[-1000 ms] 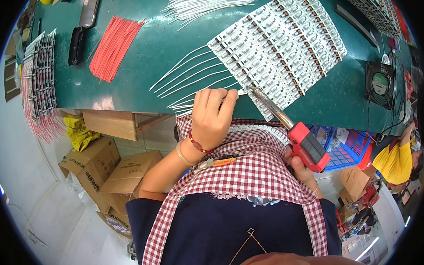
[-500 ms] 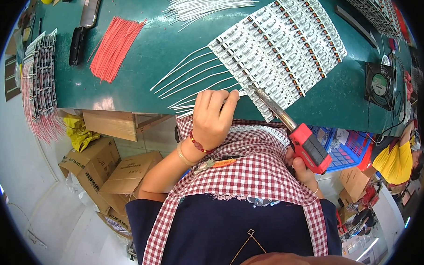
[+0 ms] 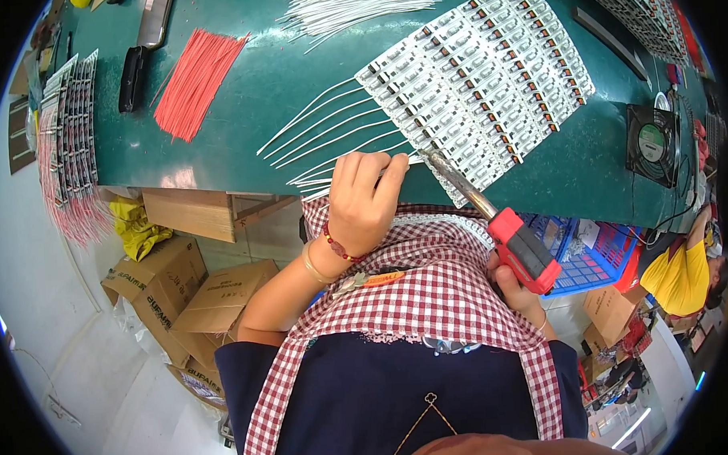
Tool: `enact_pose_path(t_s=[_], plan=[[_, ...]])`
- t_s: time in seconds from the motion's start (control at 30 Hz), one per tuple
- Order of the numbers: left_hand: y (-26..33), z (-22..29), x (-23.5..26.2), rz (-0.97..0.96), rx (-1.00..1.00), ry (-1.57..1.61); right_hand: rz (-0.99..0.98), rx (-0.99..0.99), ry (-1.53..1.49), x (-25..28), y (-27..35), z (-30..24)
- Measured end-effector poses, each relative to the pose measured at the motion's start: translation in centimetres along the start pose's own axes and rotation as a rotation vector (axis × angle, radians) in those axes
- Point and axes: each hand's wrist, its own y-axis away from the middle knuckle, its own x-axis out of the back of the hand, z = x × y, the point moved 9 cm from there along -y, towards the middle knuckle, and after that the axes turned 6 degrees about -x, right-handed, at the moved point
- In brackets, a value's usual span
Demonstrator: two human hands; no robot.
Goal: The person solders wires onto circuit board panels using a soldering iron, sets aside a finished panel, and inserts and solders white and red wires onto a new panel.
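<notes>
A white panel of circuit boards [image 3: 487, 79] lies on the green table in rows of small parts. Several white wires [image 3: 329, 136] run leftward from its left edge. My left hand [image 3: 364, 197] is closed in a pinch by the lower left edge, holding white wires whose ends pass under the fingers. In my right hand [image 3: 517, 293] is a soldering iron [image 3: 523, 250] with a red and black handle. Its metal tip rests at the panel's lower left edge, just right of my left fingertips. The handle partly hides the right fingers.
Red wires [image 3: 197, 85] and white wires [image 3: 360, 9] lie in bundles on the table [image 3: 241, 151]. Finished-looking wired boards [image 3: 72, 133] hang over its left end. A black fan [image 3: 652, 145] stands at right, above a blue basket [image 3: 594, 259]. A person in yellow [image 3: 677, 279] is beyond.
The soldering iron and my right hand have shifted slightly left and up, the tip moving along the panel's edge. The panel and my left hand have slid very slightly left.
</notes>
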Motion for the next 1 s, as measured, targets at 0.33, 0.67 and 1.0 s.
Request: enact_pose_path(t_s=[0.33,0.67,1.0], plan=[[0.0,0.0,-0.1,0.002,0.004,0.005,0.030,-0.013,-0.069,0.3,0.1,-0.4],[-0.2,0.1,0.0,-0.010,0.003,0.006,-0.006,-0.033,-0.046,0.2,0.3,0.1],[-0.3,0.3,-0.1,-0.004,-0.003,-0.011,0.005,-0.071,-0.074,0.2,0.4,0.7]])
